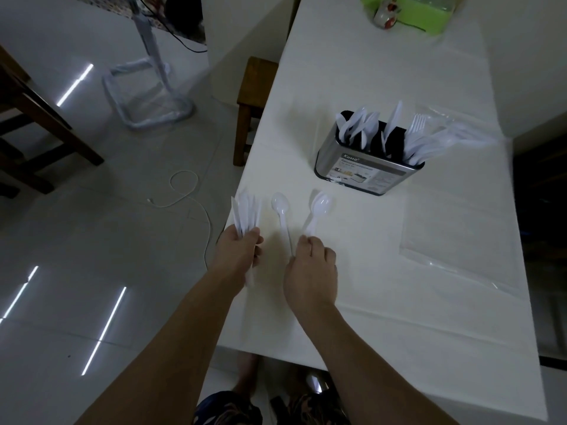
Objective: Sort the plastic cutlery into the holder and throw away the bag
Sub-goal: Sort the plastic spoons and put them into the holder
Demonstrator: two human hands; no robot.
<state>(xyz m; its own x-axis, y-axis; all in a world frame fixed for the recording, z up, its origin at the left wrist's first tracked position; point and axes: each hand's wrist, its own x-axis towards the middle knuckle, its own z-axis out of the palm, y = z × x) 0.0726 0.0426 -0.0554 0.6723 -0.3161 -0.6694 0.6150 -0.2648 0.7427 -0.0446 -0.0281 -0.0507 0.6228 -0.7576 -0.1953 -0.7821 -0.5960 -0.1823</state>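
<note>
Gripping a fan of knives (pixel 245 213) in the left hand (pixel 242 245), right hand (pixel 311 259) curled over two spoon handles; whether it pinches them I cannot tell. Spoons (pixel 319 207) lie on the worktop (pixel 368 271), long axis pointing away toward the holder (pixel 366 167) beyond, nothing between. Bag (pixel 454 237) lies flat to the right.

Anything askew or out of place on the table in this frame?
Nothing damaged or spilled. Two spoons lie loose on the table near the right hand, unsorted, and the clear bag lies flat right of the holder.
</note>
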